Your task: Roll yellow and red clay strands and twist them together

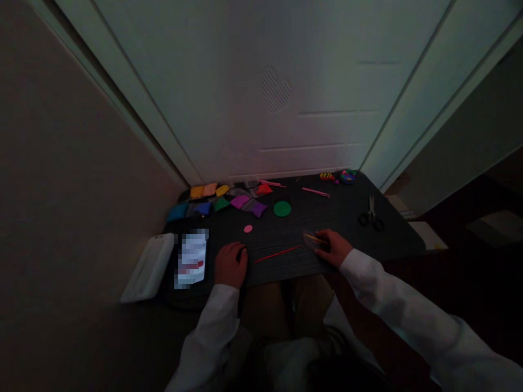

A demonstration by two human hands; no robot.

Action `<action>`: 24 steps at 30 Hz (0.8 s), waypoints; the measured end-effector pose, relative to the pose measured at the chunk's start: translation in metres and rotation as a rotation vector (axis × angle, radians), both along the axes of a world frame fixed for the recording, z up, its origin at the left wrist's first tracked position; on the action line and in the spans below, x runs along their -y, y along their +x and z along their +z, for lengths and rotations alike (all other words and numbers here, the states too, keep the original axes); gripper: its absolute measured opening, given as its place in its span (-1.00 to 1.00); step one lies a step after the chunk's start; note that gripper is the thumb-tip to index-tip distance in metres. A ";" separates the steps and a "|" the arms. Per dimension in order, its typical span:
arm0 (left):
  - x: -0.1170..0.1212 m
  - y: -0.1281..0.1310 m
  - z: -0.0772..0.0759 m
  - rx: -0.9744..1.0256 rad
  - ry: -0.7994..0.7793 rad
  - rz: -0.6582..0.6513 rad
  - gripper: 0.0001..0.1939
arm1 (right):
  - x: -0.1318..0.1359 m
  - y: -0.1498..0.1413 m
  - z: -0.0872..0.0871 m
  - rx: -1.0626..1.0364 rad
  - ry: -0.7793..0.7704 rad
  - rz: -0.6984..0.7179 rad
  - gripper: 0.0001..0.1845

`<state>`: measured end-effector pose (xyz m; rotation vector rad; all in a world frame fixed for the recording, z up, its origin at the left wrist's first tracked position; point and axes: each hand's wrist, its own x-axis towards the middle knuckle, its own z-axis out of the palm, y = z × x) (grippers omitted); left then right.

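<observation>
My right hand (335, 248) is closed on a clear plastic piece (309, 240) at the table's front right; a thin yellowish line shows along it, and its full shape is too dark to make out. Left of it lies a thin red strand (278, 253), slightly slanted on the dark tabletop. My left hand (231, 264) rests at the front edge near the strand's left end, fingers loosely curled and thumb apart, with nothing seen in it. Beyond the hands lie a small pink disc (248, 229) and a larger green disc (282, 208).
Packets of coloured clay (220, 203) lie at the back left. A lit phone (192, 258) and a white case (149, 267) are at the left. Scissors (371, 213) lie right, pink tweezers (316, 192) behind. Small colourful pieces (347, 176) sit at the back right before a white door (318, 87).
</observation>
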<state>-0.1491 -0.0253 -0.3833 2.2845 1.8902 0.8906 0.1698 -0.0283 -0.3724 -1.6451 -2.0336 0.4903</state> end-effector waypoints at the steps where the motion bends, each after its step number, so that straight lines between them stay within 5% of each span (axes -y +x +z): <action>1: 0.000 0.000 0.000 -0.001 0.002 0.001 -0.74 | -0.001 0.000 0.001 0.001 -0.004 -0.017 -0.50; 5: 0.001 0.000 0.000 -0.003 0.009 0.009 -0.74 | -0.006 0.001 0.003 0.022 -0.011 -0.098 -0.53; 12: -0.001 -0.001 -0.002 -0.012 0.006 0.002 -0.74 | 0.003 -0.004 0.001 0.023 -0.014 -0.022 -0.51; 20: -0.001 -0.002 -0.002 -0.016 0.013 0.001 -0.73 | -0.038 0.019 0.003 -0.032 -0.034 -0.182 -0.53; 24: 0.000 -0.001 -0.001 -0.021 0.002 0.005 -0.73 | -0.035 0.031 0.012 -0.121 0.026 -0.174 -0.51</action>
